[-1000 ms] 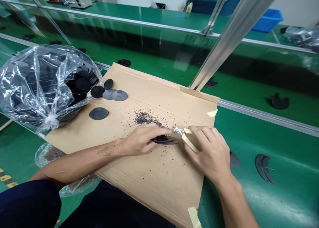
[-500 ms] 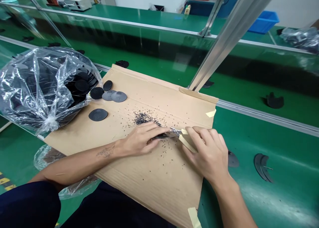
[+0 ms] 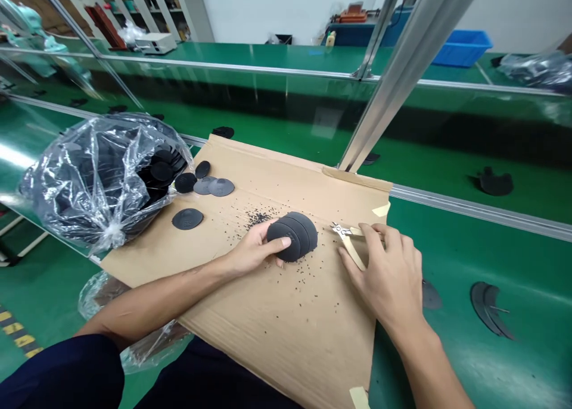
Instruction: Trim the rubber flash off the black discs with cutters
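Note:
Fanned out in my left hand (image 3: pixel 257 248) are a few overlapping black discs (image 3: pixel 292 236), their flat faces tilted up toward me, my thumb across the front one. My right hand (image 3: pixel 388 266) grips a pair of side cutters (image 3: pixel 351 242) by pale, tape-like handles; the jaws point left, apart from the discs. Under both hands lies a cardboard sheet (image 3: pixel 268 331). Tiny black clippings (image 3: pixel 258 217) are heaped just behind my left hand and scattered beneath the discs.
A clear plastic bag (image 3: pixel 102 183) full of black discs stands at the left, several loose discs (image 3: pixel 187 219) near its mouth. An aluminium post (image 3: pixel 379 99) rises behind the cardboard. Curved black pieces (image 3: pixel 487 308) lie on the green surface at right.
My left hand has turned the discs face-up; before, they were edge-on at the cutter jaws. The cutters have moved right, away from them. The view has tilted up slightly.

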{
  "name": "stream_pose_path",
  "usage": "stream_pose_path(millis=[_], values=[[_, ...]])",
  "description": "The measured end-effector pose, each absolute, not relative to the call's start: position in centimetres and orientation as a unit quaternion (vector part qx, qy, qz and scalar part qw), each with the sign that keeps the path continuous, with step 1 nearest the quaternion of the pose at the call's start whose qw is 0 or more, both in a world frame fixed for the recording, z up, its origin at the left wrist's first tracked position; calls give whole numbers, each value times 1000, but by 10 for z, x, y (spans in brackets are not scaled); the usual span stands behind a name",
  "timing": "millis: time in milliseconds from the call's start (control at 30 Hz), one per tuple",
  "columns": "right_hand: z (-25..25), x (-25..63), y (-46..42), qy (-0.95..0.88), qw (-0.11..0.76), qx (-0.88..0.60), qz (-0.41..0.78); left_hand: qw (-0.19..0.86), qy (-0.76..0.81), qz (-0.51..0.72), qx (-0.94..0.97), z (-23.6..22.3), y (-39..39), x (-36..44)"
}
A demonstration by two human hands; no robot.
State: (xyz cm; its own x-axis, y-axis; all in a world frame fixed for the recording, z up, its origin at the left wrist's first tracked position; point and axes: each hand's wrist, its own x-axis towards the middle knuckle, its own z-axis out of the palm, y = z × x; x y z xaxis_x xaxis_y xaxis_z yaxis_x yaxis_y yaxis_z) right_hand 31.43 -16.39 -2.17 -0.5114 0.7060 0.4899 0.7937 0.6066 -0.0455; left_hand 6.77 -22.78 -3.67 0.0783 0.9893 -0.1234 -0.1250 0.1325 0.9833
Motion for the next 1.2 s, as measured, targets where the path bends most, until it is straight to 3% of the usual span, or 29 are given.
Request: stream_pose_path(millis=[167,367,500,733,967,1200], values=[[-31,321,-157,-863,228,-441,-93,588,460,524,410,-40,-223,66],[-45,324,-154,-850,207,-472,-104,474,500,565,454,-28,-183,44],[-46,325,-156,-854,193,-468,-122,293,563,493,595,-8,-119,26],[-42,324,-161,-854,177,-473,-127,172,619,344,684,-4,-37,17],[-42,319,-167,-841,150,-510,-98,179,648,215,708,-17,3,16],[-43,318,-169,-836,149,-521,-93,307,603,279,681,-26,53,74]])
